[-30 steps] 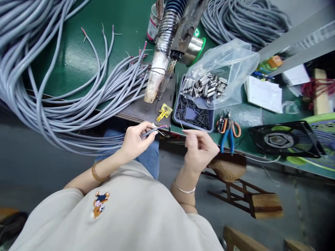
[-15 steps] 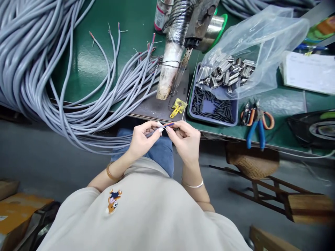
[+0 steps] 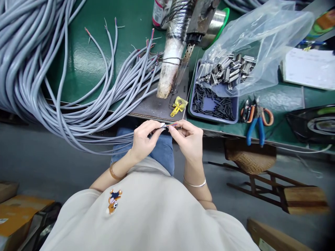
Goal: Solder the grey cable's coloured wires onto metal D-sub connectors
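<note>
My left hand is closed in a pinch around the end of a grey cable, most of which its fingers cover. Thin coloured wires, red, green and others, stick out of that cable end toward the right. On those wires my right hand is closed, thumb against fingertips. Both hands meet just off the table's front edge, above my lap. Many more grey cables run from the left beside my left hand, their stripped ends lying on the table.
Beyond my hands stand a wrapped metal tube and a yellow clip. A blue tray holds small black pieces, under a plastic bag of metal connectors. Pliers, a solder spool and a wooden stool are on the right.
My right hand has shifted slightly right, and the wires between the hands now show green as well as red. My left fingers have closed further over the cable end.
</note>
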{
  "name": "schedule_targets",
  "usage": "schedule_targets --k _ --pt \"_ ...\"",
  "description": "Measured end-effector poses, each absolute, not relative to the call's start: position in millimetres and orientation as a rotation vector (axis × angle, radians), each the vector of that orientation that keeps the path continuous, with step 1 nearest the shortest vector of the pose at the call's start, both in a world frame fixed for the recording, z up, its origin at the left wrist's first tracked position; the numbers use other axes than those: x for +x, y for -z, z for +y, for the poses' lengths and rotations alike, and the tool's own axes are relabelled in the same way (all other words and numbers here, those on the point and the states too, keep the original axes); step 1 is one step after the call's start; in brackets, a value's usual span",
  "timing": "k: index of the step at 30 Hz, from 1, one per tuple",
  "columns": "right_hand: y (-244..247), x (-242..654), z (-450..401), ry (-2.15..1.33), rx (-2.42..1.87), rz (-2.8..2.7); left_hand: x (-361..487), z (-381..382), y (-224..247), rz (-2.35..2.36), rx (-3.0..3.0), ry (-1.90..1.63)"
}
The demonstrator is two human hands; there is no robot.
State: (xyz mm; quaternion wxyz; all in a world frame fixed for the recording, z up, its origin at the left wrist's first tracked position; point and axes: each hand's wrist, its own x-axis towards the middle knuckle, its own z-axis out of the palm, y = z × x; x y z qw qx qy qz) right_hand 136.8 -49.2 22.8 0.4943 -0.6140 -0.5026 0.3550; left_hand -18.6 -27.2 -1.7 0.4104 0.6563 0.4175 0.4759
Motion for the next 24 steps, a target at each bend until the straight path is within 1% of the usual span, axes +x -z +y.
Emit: schedule_targets --k 6,8,11,13,18,24 --pt "-19.0 137.5 -50.2 -0.938 -1.482 -1.123 -14.7 -24.9 8.5 0.981 1.776 -1.339" --pt "-17.1 137.2 -49.7 -0.955 -1.471 -1.081 -14.8 -24.7 9.8 0.977 1.75 -1.327" --pt "-15.6 136.6 -48.3 -0.958 -1.475 -1.046 -15.4 -25.6 8.5 1.006 1.605 -1.222" --pt "-16.3 136.0 -47.5 -0.964 -1.481 -1.042 -15.3 -26.2 5.5 0.986 1.403 -1.12" --pt "-20.5 132.5 -47.4 -0.976 -1.463 -1.07 -14.8 -24.5 -3.9 0.747 0.861 -0.882" --pt "-16.9 130.2 -48.4 -0.98 -1.402 -1.049 -19.2 -19.2 -10.8 0.624 0.668 -0.79"
